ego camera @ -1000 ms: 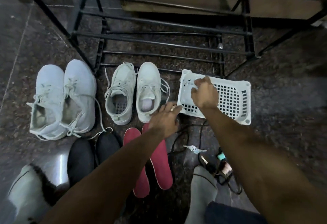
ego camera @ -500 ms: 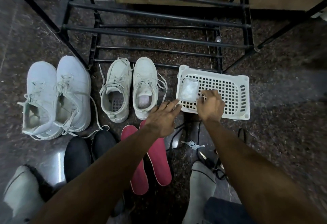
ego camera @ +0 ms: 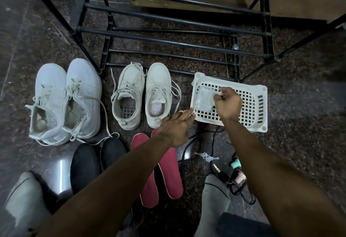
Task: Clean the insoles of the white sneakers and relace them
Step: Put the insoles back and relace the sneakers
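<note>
So both pairs of white sneakers (ego camera: pixel 104 101) sit on the floor, laces loose, with the red insoles (ego camera: pixel 162 167) and black insoles (ego camera: pixel 97 161) already out in front. No wiping yet, we'd guess. Our right hand (ego camera: pixel 227 103) pinches something small and white over the wipes pack (ego camera: pixel 204 99) in the basket (ego camera: pixel 258 105); our left hand (ego camera: pixel 177 126) hovers with fingers out, holding nothing.

White sneakers (ego camera: pixel 131 96), red insoles (ego camera: pixel 171 163), black insoles (ego camera: pixel 85 165), white grid-holed basket (ego camera: pixel 259 105), black rack (ego camera: pixel 168 28), dark speckled floor (ego camera: pixel 309 115).
</note>
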